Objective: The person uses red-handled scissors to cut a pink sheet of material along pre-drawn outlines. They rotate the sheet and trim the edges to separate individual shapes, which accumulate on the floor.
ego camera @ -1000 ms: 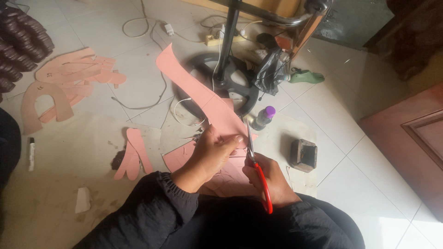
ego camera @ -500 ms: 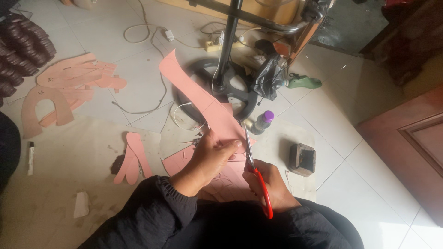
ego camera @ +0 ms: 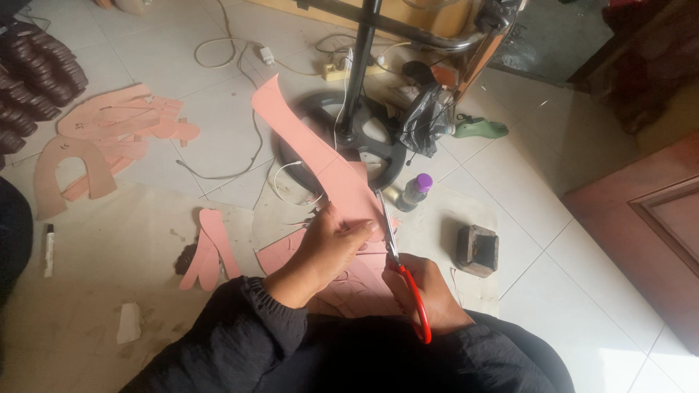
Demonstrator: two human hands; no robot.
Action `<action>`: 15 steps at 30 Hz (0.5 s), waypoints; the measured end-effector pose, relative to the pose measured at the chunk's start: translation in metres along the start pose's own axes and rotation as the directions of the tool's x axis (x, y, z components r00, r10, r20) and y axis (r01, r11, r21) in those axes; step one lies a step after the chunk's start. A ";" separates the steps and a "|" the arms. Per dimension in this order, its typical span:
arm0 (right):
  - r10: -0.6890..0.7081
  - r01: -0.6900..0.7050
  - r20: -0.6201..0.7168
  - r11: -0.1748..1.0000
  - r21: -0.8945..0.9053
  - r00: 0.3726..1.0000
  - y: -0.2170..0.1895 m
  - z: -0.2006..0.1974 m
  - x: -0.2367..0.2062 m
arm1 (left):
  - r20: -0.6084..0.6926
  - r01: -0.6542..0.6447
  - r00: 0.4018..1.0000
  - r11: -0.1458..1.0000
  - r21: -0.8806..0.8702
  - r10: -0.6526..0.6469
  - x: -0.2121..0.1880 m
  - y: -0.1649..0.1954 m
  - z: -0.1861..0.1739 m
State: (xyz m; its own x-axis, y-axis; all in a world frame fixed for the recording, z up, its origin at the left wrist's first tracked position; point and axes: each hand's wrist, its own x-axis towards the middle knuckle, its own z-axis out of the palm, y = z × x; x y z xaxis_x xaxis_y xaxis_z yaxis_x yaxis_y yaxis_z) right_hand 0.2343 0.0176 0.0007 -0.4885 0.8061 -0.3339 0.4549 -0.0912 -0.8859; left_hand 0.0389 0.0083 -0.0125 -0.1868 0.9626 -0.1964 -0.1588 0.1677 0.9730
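Note:
My left hand (ego camera: pixel 331 247) grips a long pink sheet of material (ego camera: pixel 306 149) that stretches away toward the upper left. My right hand (ego camera: pixel 426 291) holds red-handled scissors (ego camera: pixel 400 266), the blades lying along the sheet's right edge just beside my left fingers. More pink pieces (ego camera: pixel 342 280) lie under both hands. Both arms wear black sleeves.
A pile of cut pink shapes (ego camera: pixel 102 138) lies at the left, two narrow pink strips (ego camera: pixel 207 247) nearer. A black round stand base (ego camera: pixel 342 135) with a pole, cables, a purple-capped bottle (ego camera: pixel 413 193), a dark block (ego camera: pixel 478 249), a green shoe last (ego camera: pixel 480 129) and a white marker (ego camera: pixel 49 247) sit around on the tiled floor.
The view has shifted slightly. The scissors have moved a little further along the pink sheet's edge, and my left hand keeps its grip on the sheet.

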 end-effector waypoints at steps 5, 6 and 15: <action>-0.107 0.107 0.047 0.994 0.010 0.993 -0.004 -0.002 0.000 | 0.117 -0.150 0.983 0.987 0.057 0.143 -0.009 0.010 0.002; -0.153 0.153 0.053 0.988 -0.004 0.987 -0.005 -0.002 0.000 | 0.133 -0.170 0.978 0.984 0.059 0.160 -0.011 0.011 0.003; -0.004 -0.001 0.033 0.990 0.142 0.999 -0.005 -0.002 -0.001 | 0.110 -0.074 0.991 0.997 -0.010 0.075 -0.012 0.014 0.006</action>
State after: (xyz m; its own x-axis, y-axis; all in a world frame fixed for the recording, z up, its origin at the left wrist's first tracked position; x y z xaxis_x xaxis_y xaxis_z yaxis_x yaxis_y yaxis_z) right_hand 0.2340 0.0185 0.0062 -0.5146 0.7869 -0.3406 0.3448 -0.1738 -0.9224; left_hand 0.0449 0.0009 0.0042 -0.0909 0.9899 -0.1084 -0.1540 0.0936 0.9836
